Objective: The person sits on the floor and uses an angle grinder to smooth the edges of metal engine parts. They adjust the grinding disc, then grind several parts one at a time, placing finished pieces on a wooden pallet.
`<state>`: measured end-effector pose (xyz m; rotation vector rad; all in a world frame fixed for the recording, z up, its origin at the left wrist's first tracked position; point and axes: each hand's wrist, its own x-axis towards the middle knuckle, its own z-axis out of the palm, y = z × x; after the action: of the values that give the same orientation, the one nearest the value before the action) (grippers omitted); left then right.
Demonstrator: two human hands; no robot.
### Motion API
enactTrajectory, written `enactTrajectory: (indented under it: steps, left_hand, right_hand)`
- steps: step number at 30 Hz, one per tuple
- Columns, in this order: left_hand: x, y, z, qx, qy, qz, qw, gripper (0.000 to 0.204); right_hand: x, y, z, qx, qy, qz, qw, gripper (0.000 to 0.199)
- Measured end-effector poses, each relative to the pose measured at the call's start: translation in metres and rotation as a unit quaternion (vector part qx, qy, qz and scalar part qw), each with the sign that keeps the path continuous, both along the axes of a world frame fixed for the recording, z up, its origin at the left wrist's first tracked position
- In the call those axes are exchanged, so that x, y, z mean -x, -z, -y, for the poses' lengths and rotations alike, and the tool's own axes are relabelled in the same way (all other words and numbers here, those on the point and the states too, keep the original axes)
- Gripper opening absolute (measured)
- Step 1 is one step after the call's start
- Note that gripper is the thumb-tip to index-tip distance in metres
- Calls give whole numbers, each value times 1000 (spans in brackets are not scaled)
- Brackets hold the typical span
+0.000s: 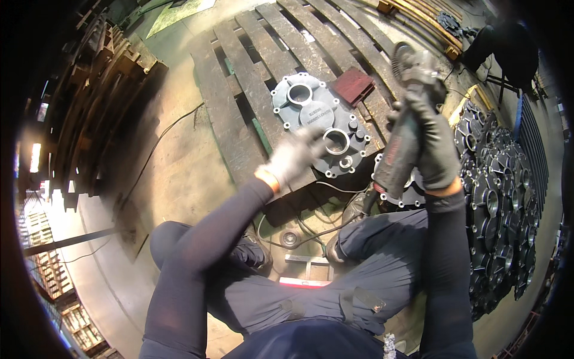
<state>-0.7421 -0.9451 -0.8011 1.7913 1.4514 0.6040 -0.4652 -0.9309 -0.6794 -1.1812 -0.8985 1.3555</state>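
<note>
A grey cast metal cover (315,113) with round bores and bolt lugs along its rim lies flat on a wooden pallet (239,158). My left hand (293,157), in a pale glove, is over the cover's near left edge. Motion smears its fingers, and whether they touch the metal I cannot tell. On the right, my right hand (435,146), in a dark grey glove, is wrapped around the body of an angle grinder (397,157). The grinder is held upward, its disc (403,60) at the far end, apart from the cover.
A dark red block (354,85) lies beside the cover. Many similar castings (493,203) are stacked on the right, and another cover (406,194) is partly hidden below the grinder. Cables (311,238) run between my feet. Wooden pallets (113,78) are piled at left; a person (502,51) is at far right.
</note>
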Motion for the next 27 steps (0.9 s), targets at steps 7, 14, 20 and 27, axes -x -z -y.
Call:
enactTrajectory:
  steps: [7,14,20,27]
  left_hand:
    - [79,132,-183,-150,133,-254,946,56]
    - [85,207,-264,-47,219,-321,920,46]
    - [99,235,-264,-96,197,-326,920,42]
    - [146,257,-241,-157,193,-340,907,31]
  right_hand:
    - [1,19,-42,33,68,-6,997,56]
    - [19,62,-68,126,77,-24,989,63]
    - [35,85,-79,180,42,-23,982,58]
    - [51,94,-68,175,35,-2,984,61]
